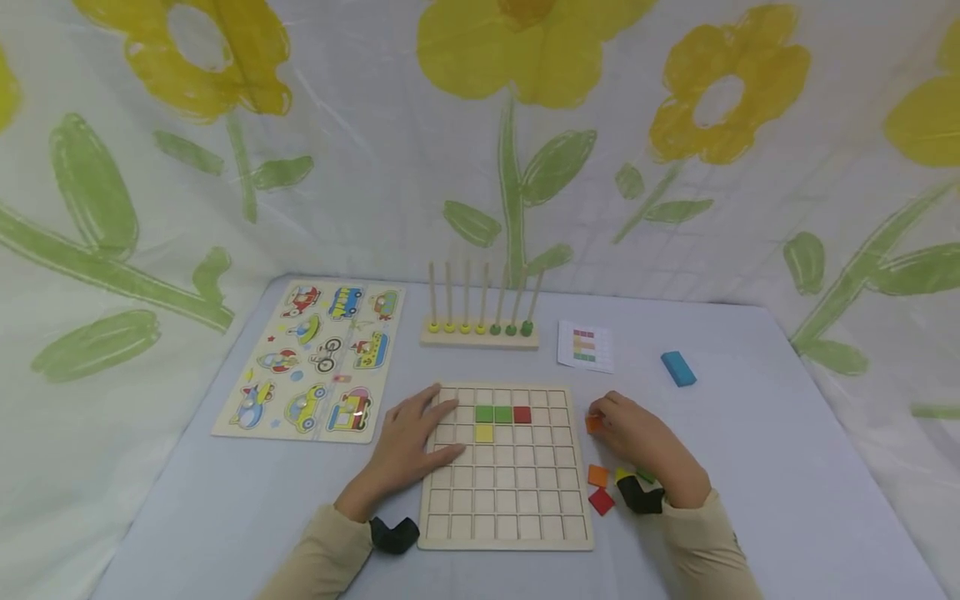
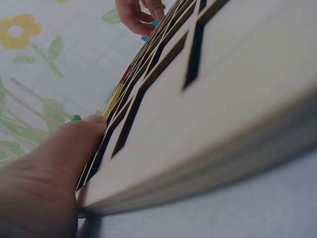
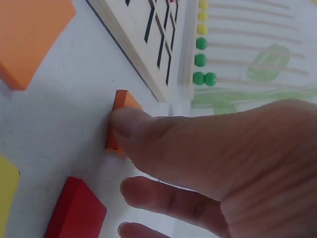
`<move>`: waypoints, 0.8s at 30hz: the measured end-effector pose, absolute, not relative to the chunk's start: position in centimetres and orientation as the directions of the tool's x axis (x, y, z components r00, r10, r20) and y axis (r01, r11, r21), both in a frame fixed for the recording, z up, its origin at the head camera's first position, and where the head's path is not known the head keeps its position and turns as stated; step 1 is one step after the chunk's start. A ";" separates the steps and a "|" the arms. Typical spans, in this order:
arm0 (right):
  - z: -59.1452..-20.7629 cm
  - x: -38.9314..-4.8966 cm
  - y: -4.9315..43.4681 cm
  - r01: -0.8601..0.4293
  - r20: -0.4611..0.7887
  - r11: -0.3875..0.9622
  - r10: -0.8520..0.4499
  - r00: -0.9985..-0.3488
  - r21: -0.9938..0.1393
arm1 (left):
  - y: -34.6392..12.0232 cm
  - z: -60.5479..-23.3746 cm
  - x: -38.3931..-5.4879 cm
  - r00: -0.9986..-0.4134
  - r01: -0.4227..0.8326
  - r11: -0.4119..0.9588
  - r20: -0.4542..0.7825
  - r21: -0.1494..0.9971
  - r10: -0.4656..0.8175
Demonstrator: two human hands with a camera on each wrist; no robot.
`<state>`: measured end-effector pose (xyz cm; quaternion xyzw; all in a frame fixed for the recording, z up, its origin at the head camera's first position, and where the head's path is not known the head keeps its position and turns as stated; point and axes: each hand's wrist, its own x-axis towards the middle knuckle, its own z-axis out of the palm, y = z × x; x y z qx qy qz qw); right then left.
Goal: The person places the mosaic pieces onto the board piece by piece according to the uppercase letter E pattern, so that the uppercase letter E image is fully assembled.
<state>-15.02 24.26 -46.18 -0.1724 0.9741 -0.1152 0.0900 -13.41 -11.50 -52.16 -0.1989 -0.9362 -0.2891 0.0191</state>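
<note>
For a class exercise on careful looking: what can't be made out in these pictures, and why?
Head: full outline of the loose yellow tile, partly hidden by the black wrist device.
Head: fine detail of the white card, too small.
Right wrist: part of the held orange tile, covered by the right hand.
Right wrist: rest of the red tile, cut off by the bottom edge.

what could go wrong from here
The orange tile might slip from the right hand. The black wristband looks close to the loose yellow tile and could nudge it. The left hand rests on the board's left edge; if it shifts, the board might slide.
</note>
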 end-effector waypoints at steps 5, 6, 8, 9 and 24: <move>-46.1 -14.9 24.2 -0.327 -0.130 0.911 -0.367 -0.921 -0.249 | -11.6 -52.1 -13.2 -0.903 0.427 0.764 0.185 0.484 0.387; -46.0 -14.8 24.2 -0.329 -0.129 0.911 -0.368 -0.921 -0.250 | -11.7 -52.1 -13.2 -0.900 0.434 0.764 0.191 0.477 0.392; -46.0 -14.7 24.3 -0.334 -0.124 0.909 -0.372 -0.920 -0.247 | -11.7 -52.1 -13.1 -0.895 0.444 0.761 0.200 0.473 0.398; -46.0 -14.6 24.3 -0.338 -0.119 0.909 -0.375 -0.920 -0.245 | -11.7 -52.1 -13.1 -0.894 0.447 0.759 0.202 0.473 0.401; -46.3 -14.7 23.7 -0.429 0.031 0.875 -0.433 -0.901 -0.225 | -11.6 -52.0 -12.9 -0.892 0.452 0.765 0.214 0.458 0.399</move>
